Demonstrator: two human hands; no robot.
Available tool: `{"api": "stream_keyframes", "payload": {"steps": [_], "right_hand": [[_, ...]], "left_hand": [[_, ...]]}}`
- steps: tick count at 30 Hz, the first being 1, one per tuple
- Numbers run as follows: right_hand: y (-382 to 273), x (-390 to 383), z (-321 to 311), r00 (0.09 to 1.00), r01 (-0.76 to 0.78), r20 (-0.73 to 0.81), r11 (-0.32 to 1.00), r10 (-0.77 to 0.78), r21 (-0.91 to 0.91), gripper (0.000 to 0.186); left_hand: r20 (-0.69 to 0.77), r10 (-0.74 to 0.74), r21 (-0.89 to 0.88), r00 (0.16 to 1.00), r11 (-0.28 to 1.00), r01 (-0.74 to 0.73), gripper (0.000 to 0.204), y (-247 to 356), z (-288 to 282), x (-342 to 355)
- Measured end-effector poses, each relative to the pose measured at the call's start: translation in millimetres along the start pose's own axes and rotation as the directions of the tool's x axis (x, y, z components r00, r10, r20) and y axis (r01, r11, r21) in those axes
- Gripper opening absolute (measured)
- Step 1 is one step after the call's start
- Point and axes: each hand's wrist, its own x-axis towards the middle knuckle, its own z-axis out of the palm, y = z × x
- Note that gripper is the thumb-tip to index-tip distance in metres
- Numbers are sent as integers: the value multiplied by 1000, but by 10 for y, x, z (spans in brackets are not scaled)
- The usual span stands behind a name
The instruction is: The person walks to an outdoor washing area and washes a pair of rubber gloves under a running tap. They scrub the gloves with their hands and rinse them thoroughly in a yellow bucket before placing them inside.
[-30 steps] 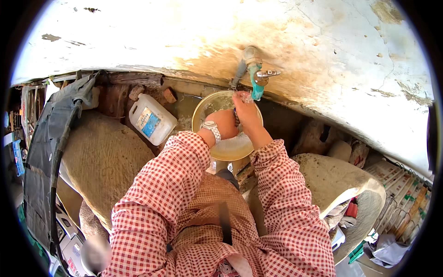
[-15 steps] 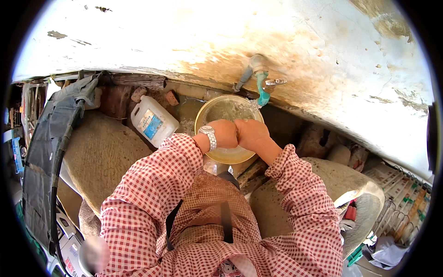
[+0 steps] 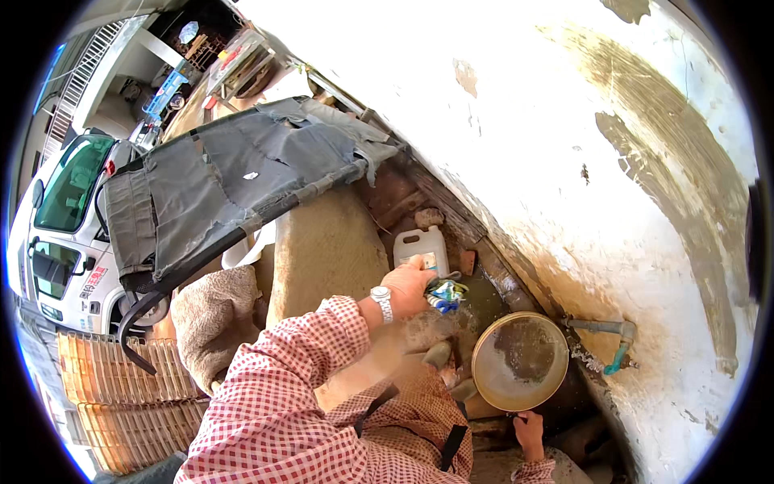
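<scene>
My left hand (image 3: 409, 288), with a watch on its wrist, is reached out beside a white plastic jug (image 3: 422, 248). Its fingers are closed on a crumpled blue, green and white cloth (image 3: 446, 295), partly hidden by the hand. Lower right, my right hand (image 3: 530, 429) has its fingers curled at the near rim of a round metal basin (image 3: 482, 387). The basin's inside looks wet, with a dark patch in the middle. To its right a pipe with a green-blue tap (image 3: 619, 356) comes out of the wall, and white splashing water shows by the basin.
A stained white wall (image 3: 500, 121) runs along the right. On the left are a frame covered in torn dark fabric (image 3: 242, 173), a large stone slab (image 3: 326, 250), a rough sack (image 3: 216, 319) and stacked wicker baskets (image 3: 129, 367). A white vehicle (image 3: 76, 266) stands beyond.
My hands have come apart from over the basin: the left went toward the jug with the cloth, now visible, and the right to the basin's rim. My view has swung left.
</scene>
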Motion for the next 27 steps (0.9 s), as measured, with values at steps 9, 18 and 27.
{"api": "stream_keyframes", "payload": {"steps": [9, 18, 27], "right_hand": [[-417, -1191, 1294, 814, -471, 339, 878, 471, -90, 25], [-522, -1904, 1297, 731, -680, 318, 601, 604, 420, 23], [-1029, -3231, 1219, 458, -734, 473, 20, 752, 679, 21]], "left_hand": [[-232, -170, 324, 958, 915, 240, 32, -1592, -514, -1496], [-431, -113, 163, 895, 966, 201, 35, -1949, -312, -1455], [-415, -79, 224, 907, 957, 186, 39, -2035, -110, -1444]]}}
